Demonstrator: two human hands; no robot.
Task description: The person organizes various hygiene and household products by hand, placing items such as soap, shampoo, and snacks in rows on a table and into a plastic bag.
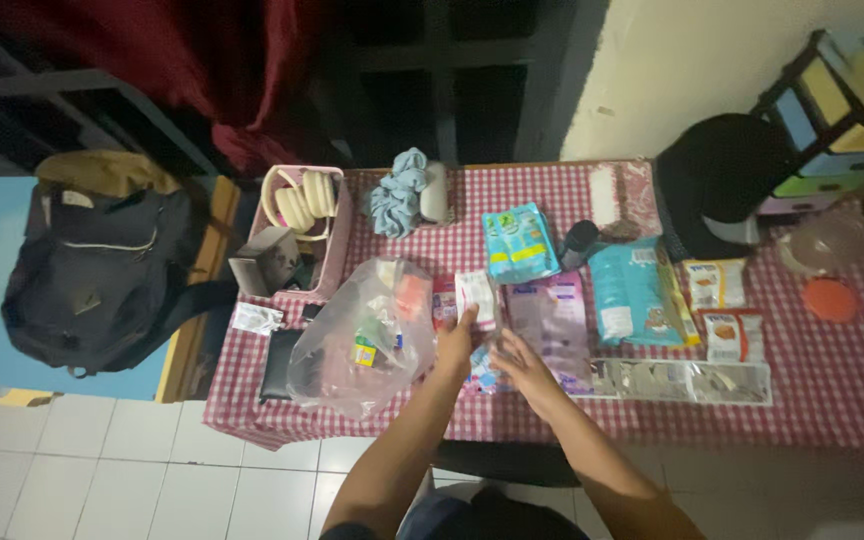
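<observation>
Nearest me are my two forearms, rising from the bottom edge and angling toward each other over the table (pixel 832 390); the left hand (pixel 455 343) reaches up with fingers stretched fairly straight, tips touching a small white packet (pixel 476 297) that lies flat near the table's middle; I cannot tell whether it pinches it or only rests on it. The right hand (pixel 518 361) sits just beside the left, fingers loosely curled over a small blue-and-white sachet (pixel 482 375) between the two hands; whether it grips it I cannot tell, the spot is blurred.

Just left of the left hand stands a clear plastic bag (pixel 352 345), puffed and full of small items; a dark pouch (pixel 277 365) lies partly under its left side. Right of the hands lie a purple pack (pixel 557 315), a teal pack (pixel 518 243), a large blue pack (pixel 627 290) and a silver strip (pixel 687 380) along the near edge; a pink basket (pixel 337 250) holding cream headphones (pixel 299 200) sits at the far left corner.

The table wears a red-and-white checked cloth; a black backpack (pixel 92 280) rests on a blue surface to the left; white floor tiles show below; a dark red curtain (pixel 222 60) hangs behind.
</observation>
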